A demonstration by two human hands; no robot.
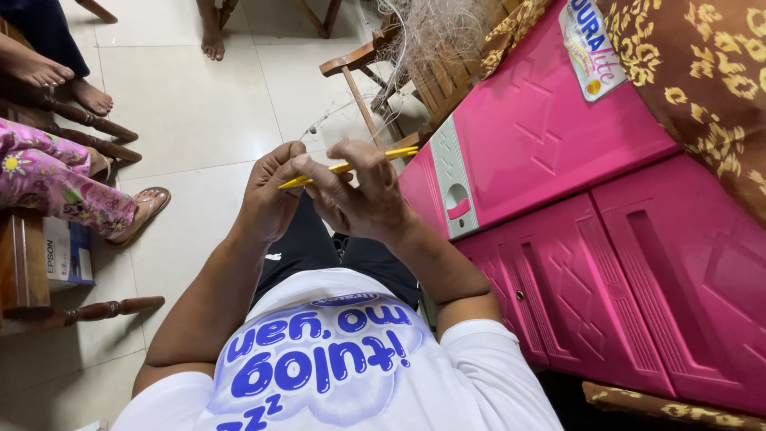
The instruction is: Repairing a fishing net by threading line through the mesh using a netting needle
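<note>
Yellow plastic needle between hands

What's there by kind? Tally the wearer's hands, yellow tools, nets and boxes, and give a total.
Hands: 2 (left hand, right hand, both gripping the tool)
Yellow tool: 1
Net: 1
Box: 1
Total: 5
</note>
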